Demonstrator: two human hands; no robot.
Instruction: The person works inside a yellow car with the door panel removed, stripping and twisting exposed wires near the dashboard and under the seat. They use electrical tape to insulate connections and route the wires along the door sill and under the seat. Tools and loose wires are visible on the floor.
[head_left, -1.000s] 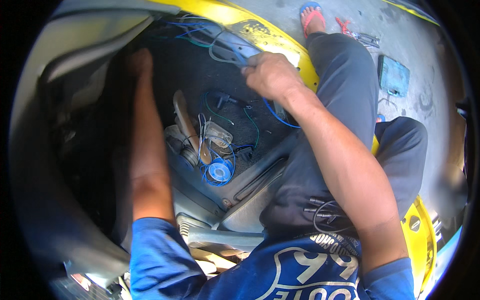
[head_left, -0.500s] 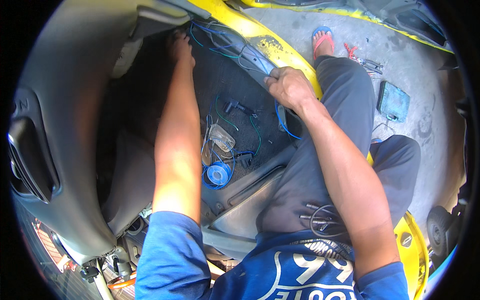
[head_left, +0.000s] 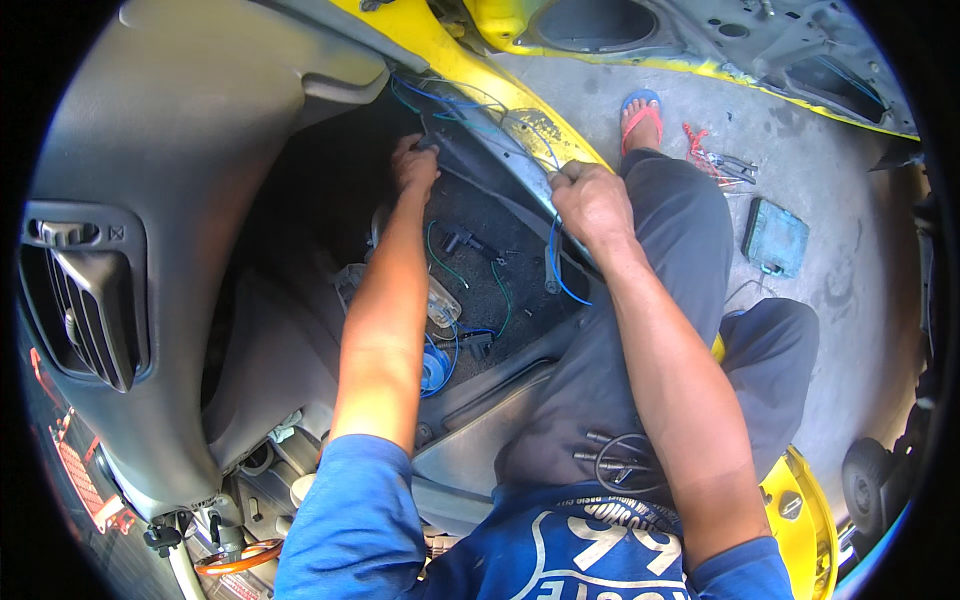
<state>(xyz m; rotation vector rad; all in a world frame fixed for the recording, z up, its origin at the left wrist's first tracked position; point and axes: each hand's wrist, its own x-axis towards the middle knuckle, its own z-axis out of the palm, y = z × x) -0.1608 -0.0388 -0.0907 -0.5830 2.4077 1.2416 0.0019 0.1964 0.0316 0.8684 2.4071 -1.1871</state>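
Observation:
My left hand is in the dark footwell with its fingers curled over the lifted edge of the black floor carpet. At the yellow door sill, my right hand is closed in a pinch on a thin blue wire. One part of that wire runs forward along the sill, and a loose end hangs below the hand. More blue and green wires lie along the sill near the front corner. My right fingertips are partly hidden by the hand.
A blue wire spool, a small black actuator and a clear plastic lamp cover lie on the carpet. On the concrete outside are pliers and a teal case. The dashboard stands at left; a yellow door hangs open.
My left hand has drawn back from the deep front of the footwell toward the sill, and the carpet edge there is now raised. My right hand stays on the wire, slightly lower in view.

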